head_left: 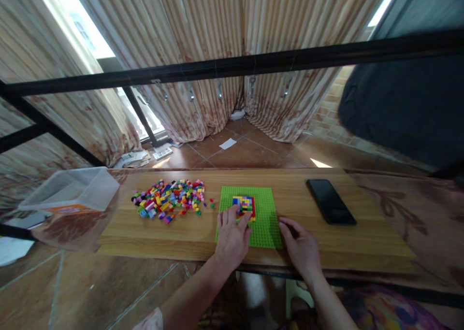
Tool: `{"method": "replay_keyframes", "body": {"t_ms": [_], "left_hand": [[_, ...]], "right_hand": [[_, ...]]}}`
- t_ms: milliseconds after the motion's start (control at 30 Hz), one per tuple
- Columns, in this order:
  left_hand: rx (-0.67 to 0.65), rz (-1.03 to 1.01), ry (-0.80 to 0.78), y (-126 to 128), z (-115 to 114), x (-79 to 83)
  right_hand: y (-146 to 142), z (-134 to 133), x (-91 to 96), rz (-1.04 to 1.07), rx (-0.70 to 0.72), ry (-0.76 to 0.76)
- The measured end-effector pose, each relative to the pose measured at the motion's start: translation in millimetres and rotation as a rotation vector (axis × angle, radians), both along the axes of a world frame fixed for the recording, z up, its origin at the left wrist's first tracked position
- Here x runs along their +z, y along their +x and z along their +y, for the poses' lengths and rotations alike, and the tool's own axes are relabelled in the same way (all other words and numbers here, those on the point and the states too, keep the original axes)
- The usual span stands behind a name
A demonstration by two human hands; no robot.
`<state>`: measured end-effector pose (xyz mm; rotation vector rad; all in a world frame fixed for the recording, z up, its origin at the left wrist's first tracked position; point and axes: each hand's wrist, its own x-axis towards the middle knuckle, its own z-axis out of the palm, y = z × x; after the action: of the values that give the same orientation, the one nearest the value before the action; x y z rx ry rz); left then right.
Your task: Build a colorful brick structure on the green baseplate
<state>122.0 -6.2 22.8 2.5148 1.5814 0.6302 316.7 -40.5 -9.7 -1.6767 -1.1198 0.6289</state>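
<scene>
A green studded baseplate (266, 209) lies on the wooden table. On its middle stands a low, roughly square build of toy bricks (247, 202) in red, yellow, blue and other colours. My left hand (231, 236) reaches over the plate's left half, fingers stretched out and apart, the tips touching the build and covering its lower left part. At the plate's right edge is my right hand (301, 247); its thumb and forefinger come together there and the other fingers curl under. Whatever may be between those fingertips is hidden.
Left of the plate spreads a pile of loose toy bricks (172, 197), with a few strays beside it. A translucent plastic bin (78, 190) stands at the far left. A black phone (330, 202) lies on the right of the table (373, 245). A dark metal bar (224, 69) crosses beyond.
</scene>
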Motion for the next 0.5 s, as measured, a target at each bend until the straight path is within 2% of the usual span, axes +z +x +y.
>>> {"method": "replay_keyframes", "body": {"t_ms": [167,333,500], "left_hand": [[0.021,-0.003,-0.005,1.4,-1.4,-1.6],[0.016,-0.050,-0.033,-1.0,-5.8,3.6],[-0.017,-0.279,-0.108,-15.3,-22.7,10.1]], "right_hand": [[-0.9,-1.4,0.3,0.003,0.013,-0.007],[4.3,-2.2,-5.8,0.004,0.014,-0.028],[10.3,-6.6,-8.7,0.055,-0.044,0.008]]}}
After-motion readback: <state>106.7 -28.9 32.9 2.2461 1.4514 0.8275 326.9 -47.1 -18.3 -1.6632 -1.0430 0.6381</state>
